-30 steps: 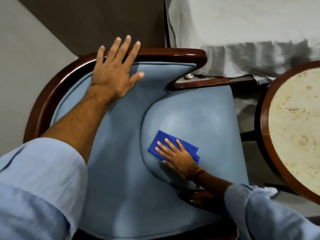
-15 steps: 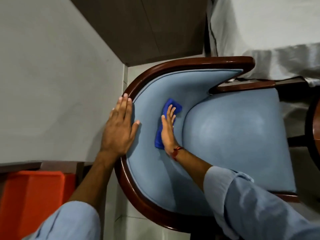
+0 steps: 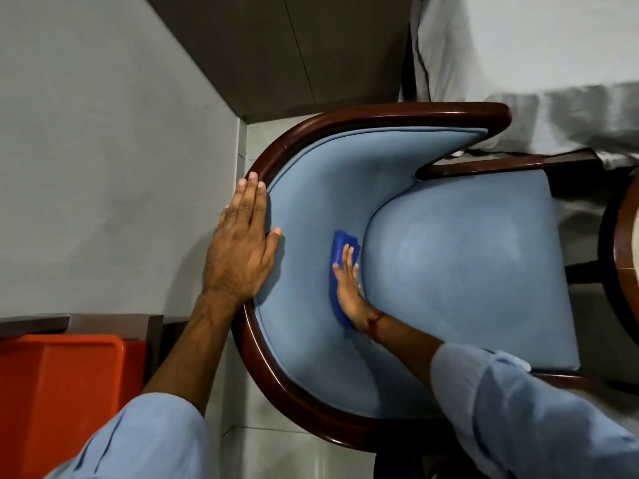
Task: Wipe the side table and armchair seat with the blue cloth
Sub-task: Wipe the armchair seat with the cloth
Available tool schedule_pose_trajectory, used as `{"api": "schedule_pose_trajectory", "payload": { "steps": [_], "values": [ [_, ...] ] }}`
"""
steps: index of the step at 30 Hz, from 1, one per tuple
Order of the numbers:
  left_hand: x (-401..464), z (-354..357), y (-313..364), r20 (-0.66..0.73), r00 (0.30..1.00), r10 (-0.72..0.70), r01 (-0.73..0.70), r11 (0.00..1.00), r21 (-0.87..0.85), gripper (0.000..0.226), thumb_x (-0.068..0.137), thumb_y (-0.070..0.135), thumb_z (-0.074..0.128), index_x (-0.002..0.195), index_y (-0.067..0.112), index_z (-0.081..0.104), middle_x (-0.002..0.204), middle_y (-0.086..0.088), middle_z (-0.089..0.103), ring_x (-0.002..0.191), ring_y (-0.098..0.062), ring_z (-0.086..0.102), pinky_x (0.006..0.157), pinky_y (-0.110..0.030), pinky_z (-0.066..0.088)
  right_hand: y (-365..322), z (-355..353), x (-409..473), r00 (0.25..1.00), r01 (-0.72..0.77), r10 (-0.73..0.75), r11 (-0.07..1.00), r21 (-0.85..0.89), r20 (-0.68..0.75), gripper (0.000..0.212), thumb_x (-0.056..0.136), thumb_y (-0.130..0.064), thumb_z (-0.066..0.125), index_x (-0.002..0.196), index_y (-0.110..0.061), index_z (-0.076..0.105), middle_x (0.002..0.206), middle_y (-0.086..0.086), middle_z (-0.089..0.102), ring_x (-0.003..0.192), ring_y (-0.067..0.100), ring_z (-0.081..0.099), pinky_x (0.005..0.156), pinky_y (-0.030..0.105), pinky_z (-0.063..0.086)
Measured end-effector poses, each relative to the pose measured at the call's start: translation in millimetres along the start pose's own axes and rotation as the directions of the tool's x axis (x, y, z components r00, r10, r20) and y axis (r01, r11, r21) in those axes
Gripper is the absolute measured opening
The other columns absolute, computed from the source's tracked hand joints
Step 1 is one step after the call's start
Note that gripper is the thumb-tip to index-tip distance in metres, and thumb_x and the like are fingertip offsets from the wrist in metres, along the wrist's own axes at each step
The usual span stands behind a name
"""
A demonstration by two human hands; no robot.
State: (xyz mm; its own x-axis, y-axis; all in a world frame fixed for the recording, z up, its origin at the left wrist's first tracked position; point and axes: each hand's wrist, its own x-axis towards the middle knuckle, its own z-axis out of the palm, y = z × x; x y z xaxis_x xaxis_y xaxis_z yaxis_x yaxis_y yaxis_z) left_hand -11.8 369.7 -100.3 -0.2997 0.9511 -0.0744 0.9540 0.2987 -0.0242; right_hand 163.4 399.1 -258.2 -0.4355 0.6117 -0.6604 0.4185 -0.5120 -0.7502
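While both hands rest on the chair, the scene reads from left to right as follows.

Orange plastic bin (image 3: 62, 392): lower left corner, beside a dark wooden ledge (image 3: 114, 323), well apart from the chair.

Left hand (image 3: 242, 250): laid flat over the curved dark wooden rim (image 3: 262, 368) of the armchair backrest. Fingers together and extended, holding nothing; thumb over the inner edge, touching the upholstery.

Light-blue upholstered backrest (image 3: 311, 209): curves around the seat inside the wooden rim.

Folded deep-blue cloth (image 3: 340, 250): pressed against the inner face of the backrest, just beside the seam where backrest meets seat cushion.

Right hand (image 3: 349, 288): palm flat on the cloth, fingers straight and close together, pinning the cloth to the backrest without curling around it. A red thread band (image 3: 377, 318) sits on the wrist.

Light-blue seat cushion (image 3: 466, 264): rounded, to the right of the cloth; whether the cloth touches it cannot be determined.

White bed sheet (image 3: 518, 63): upper right, behind the chair arm.

Round worktop with dark wooden edge (image 3: 622, 236): side table at the far right frame border, mostly cut off, near the seat front.
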Motion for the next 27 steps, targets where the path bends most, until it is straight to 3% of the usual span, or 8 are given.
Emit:
{"api": "schedule_pose_trajectory", "payload": {
  "steps": [3,6,10,16,20,23,25,27],
  "values": [
    [0.0,-1.2,0.2,0.006,1.0,0.009,-0.009,1.0,0.015,0.075,0.105,0.041,0.036,0.164,0.005,0.008,0.173,-0.011,0.003,0.16,-0.024,0.002,0.128,-0.045,0.022,-49.7,-0.4,32.8,0.982,-0.055,0.092,0.974,0.22,-0.162,0.06,0.112,-0.034,0.029,0.164,-0.03,-0.002,0.173,-0.009,-0.011,0.16,0.024,-0.013,0.129,0.052,-0.007],
    [0.4,1.0,0.0,-0.03,0.999,0.024,-0.024,1.0,-0.011,0.074,0.104,0.04,0.035,0.164,0.005,0.01,0.173,-0.012,0.006,0.16,-0.024,0.005,0.128,-0.045,0.022,-66.2,16.2,32.3,0.975,0.087,-0.063,0.991,0.106,-0.212,0.062,0.11,-0.034,0.03,0.162,-0.037,-0.003,0.173,-0.009,-0.011,0.16,0.027,-0.011,0.125,0.061,-0.005],
    [1.7,3.1,-2.6,-0.045,0.999,0.027,-0.029,0.999,-0.044,0.072,0.103,0.038,0.036,0.163,0.003,0.014,0.173,-0.012,0.009,0.16,-0.024,0.007,0.128,-0.041,0.019,-26.1,33.6,-28.7,0.94,0.341,-0.339,0.921,-0.187,0.041,0.062,0.106,-0.039,0.026,0.153,-0.053,-0.012,0.171,-0.017,-0.017,0.158,0.017,-0.021,0.123,0.053,-0.015],
    [1.7,-26.9,15.9,0.092,0.995,-0.036,0.045,0.994,-0.102,0.069,0.107,0.035,0.041,0.163,0.005,0.016,0.173,-0.01,0.007,0.16,-0.025,0.007,0.128,-0.045,0.014,-7.3,-24.1,-113.9,0.867,0.314,-0.274,0.949,-0.028,0.416,0.053,0.113,-0.016,0.028,0.151,-0.052,0.021,0.163,-0.038,0.011,0.158,0.0,-0.002,0.13,0.024,-0.004],
    [-3.1,-72.0,34.1,0.235,0.925,-0.299,0.351,0.91,-0.222,0.064,0.101,0.054,0.03,0.124,0.008,0.068,0.132,-0.027,0.065,0.121,-0.045,0.063,0.101,-0.051,0.052,-30.2,-35.4,-162.8,0.916,0.157,-0.189,0.98,0.12,0.353,0.052,0.112,-0.014,0.031,0.158,-0.037,0.029,0.168,-0.022,0.023,0.154,-0.009,0.018,0.133,0.032,0.005],
    [-18.6,-103.4,49.8,0.641,0.663,-0.387,0.663,0.7,-0.264,0.079,0.088,0.073,0.046,0.11,0.001,0.068,0.102,-0.023,0.075,0.09,-0.044,0.074,0.079,-0.047,0.062,-58.1,-30.6,-187.4,0.907,0.239,-0.255,0.967,0.087,0.336,0.054,0.112,-0.014,0.031,0.161,-0.034,0.021,0.171,-0.02,0.012,0.157,-0.004,0.009,0.133,0.033,0.003],
    [-39.4,-138.3,45.5,0.822,0.495,-0.28,0.849,0.359,-0.389,0.067,0.084,0.058,0.069,0.107,-0.005,0.066,0.086,-0.021,0.076,0.071,-0.036,0.078,0.065,-0.044,0.066,-95.6,-19.9,-210.9,0.859,0.332,-0.342,0.938,0.094,0.381,0.055,0.111,-0.018,0.031,0.161,-0.036,0.017,0.172,-0.019,0.007,0.158,-0.001,0.006,0.132,0.031,0.005],
    [-48.3,-144.1,44.4,0.811,0.519,-0.269,0.852,0.237,-0.467,0.041,0.089,0.029,0.076,0.105,-0.008,0.066,0.081,-0.019,0.073,0.067,-0.03,0.075,0.068,-0.049,0.066,-108.8,-14.7,-220.0,0.847,0.336,-0.359,0.933,0.128,0.391,0.061,0.106,-0.027,0.032,0.161,-0.04,0.008,0.17,-0.025,0.008,0.157,-0.004,0.014,0.13,0.024,0.015]
  ]
}}
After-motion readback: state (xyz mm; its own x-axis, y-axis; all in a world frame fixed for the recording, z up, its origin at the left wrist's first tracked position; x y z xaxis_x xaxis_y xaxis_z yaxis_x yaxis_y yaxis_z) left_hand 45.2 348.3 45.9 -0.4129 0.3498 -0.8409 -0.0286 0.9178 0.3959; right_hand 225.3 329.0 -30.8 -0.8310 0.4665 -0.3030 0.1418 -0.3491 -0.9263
